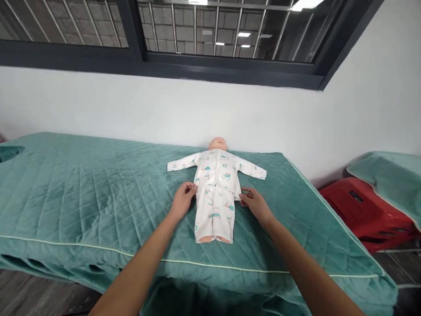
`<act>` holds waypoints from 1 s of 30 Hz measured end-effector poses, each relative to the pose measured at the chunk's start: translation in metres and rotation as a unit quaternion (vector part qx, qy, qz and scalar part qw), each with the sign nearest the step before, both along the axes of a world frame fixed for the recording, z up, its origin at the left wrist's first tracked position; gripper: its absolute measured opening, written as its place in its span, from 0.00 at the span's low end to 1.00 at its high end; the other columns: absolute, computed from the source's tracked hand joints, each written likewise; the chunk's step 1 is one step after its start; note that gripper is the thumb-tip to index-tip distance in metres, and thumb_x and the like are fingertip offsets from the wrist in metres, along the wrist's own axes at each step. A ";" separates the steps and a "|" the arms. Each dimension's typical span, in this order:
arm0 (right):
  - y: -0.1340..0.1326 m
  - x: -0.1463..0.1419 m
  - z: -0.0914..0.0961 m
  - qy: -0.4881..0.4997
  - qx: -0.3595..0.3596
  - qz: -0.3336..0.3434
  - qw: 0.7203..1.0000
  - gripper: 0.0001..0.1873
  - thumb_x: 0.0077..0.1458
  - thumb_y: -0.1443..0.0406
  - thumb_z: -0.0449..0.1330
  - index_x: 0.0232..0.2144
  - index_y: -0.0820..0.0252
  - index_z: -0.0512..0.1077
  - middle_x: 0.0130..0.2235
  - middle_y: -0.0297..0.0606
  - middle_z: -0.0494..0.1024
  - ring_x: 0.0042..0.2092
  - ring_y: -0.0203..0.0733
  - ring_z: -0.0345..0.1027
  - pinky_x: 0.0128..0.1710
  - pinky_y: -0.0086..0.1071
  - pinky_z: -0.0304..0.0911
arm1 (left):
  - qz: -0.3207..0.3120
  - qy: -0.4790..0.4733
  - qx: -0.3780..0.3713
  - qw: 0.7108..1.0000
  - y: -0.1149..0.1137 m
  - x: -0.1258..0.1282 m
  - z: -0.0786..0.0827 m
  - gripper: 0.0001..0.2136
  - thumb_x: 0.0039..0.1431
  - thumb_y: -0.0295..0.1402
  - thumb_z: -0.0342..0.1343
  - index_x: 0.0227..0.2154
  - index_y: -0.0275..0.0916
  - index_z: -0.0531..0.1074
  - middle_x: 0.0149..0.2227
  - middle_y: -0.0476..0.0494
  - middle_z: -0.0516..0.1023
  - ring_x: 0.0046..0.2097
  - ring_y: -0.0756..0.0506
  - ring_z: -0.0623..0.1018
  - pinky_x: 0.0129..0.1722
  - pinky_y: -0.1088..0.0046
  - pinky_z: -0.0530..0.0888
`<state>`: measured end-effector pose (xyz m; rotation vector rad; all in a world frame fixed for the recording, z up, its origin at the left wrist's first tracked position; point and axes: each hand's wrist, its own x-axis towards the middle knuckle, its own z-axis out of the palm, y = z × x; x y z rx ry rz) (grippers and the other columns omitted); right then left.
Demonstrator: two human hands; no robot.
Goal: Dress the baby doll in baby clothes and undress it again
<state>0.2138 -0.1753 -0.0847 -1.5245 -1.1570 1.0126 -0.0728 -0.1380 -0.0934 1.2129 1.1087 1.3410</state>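
Observation:
A baby doll (pixel 218 143) lies on its back, its head towards the wall and its sleeves spread wide. It wears a white baby shirt (pixel 216 169) with small green and red prints, and matching pants (pixel 214 215). At the doll's left-of-view side, my left hand (pixel 183 199) pinches the lower edge of the shirt. Across from it, my right hand (pixel 256 204) grips the other corner of the hem between thumb and fingers. The shirt's front hem overlaps the waist of the pants. Only the ends of the doll's legs show at the pant openings.
Under the doll is a bed with a quilted green cover (pixel 98 197), which has a hole (pixel 10 152) at its far left. A white wall (pixel 131 105) and a dark-framed window (pixel 226 68) stand behind. Right of the bed is a red plastic stool (pixel 368 210), partly under green cloth (pixel 391 177).

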 end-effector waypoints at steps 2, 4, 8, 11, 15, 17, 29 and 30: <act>-0.007 0.002 -0.001 -0.024 0.011 -0.001 1.000 0.15 0.51 0.61 0.64 0.42 0.58 0.72 0.27 0.32 0.78 0.29 0.41 0.73 0.31 0.35 0.71 | 0.000 -0.012 -0.003 1.000 -0.003 0.000 0.000 0.13 0.53 0.43 0.65 0.31 0.38 0.73 0.27 0.51 0.73 0.29 0.50 0.72 0.33 0.73 0.69; -0.009 0.002 -0.002 -0.058 0.027 -0.015 0.998 0.13 0.53 0.59 0.61 0.40 0.58 0.72 0.28 0.34 0.78 0.28 0.41 0.72 0.30 0.36 0.71 | 0.001 -0.022 -0.004 1.000 -0.003 0.000 0.000 0.13 0.52 0.43 0.65 0.30 0.38 0.73 0.27 0.51 0.73 0.29 0.50 0.72 0.33 0.73 0.69; 0.009 -0.004 0.010 -0.146 0.093 -0.058 0.983 0.15 0.56 0.58 0.56 0.43 0.59 0.72 0.39 0.42 0.79 0.36 0.45 0.73 0.40 0.43 0.72 | -0.002 -0.033 -0.010 0.999 -0.002 -0.001 -0.002 0.16 0.54 0.47 0.63 0.28 0.36 0.76 0.23 0.50 0.71 0.26 0.50 0.71 0.29 0.74 0.68; 0.048 -0.020 0.035 -0.209 0.155 -0.041 0.965 0.17 0.57 0.61 0.56 0.48 0.58 0.72 0.50 0.45 0.77 0.47 0.47 0.72 0.54 0.44 0.67 | -0.007 -0.102 -0.030 0.994 0.001 -0.003 0.000 0.19 0.57 0.48 0.62 0.25 0.35 0.75 0.19 0.52 0.65 0.22 0.52 0.66 0.23 0.75 0.64; 0.116 -0.049 0.071 -0.271 0.181 0.016 0.945 0.18 0.59 0.63 0.56 0.50 0.59 0.74 0.56 0.46 0.76 0.56 0.51 0.68 0.57 0.42 0.63 | 0.000 -0.253 -0.064 0.965 0.007 -0.010 0.002 0.16 0.56 0.44 0.64 0.24 0.36 0.72 0.17 0.56 0.57 0.19 0.55 0.60 0.20 0.78 0.58; 0.143 -0.063 0.080 -0.297 0.170 0.042 0.939 0.15 0.60 0.63 0.55 0.45 0.59 0.77 0.52 0.46 0.79 0.55 0.53 0.70 0.57 0.42 0.63 | -0.002 -0.328 -0.074 0.942 0.010 -0.015 0.002 0.15 0.58 0.41 0.64 0.25 0.36 0.70 0.18 0.57 0.56 0.20 0.55 0.59 0.20 0.79 0.58; 0.172 -0.075 0.069 -0.352 0.168 0.094 0.916 0.21 0.64 0.62 0.49 0.51 0.57 0.78 0.57 0.43 0.78 0.60 0.52 0.69 0.62 0.45 0.61 | -0.052 -0.462 -0.117 0.878 0.021 -0.024 -0.004 0.07 0.63 0.33 0.59 0.30 0.37 0.70 0.24 0.53 0.64 0.26 0.53 0.67 0.35 0.73 0.75; 0.170 -0.074 0.067 -0.352 0.174 0.099 0.914 0.22 0.65 0.61 0.48 0.53 0.57 0.77 0.58 0.43 0.77 0.61 0.51 0.68 0.63 0.45 0.60 | -0.054 -0.464 -0.119 0.876 0.022 -0.025 -0.004 0.07 0.62 0.33 0.59 0.30 0.37 0.70 0.24 0.53 0.64 0.26 0.53 0.68 0.36 0.73 0.75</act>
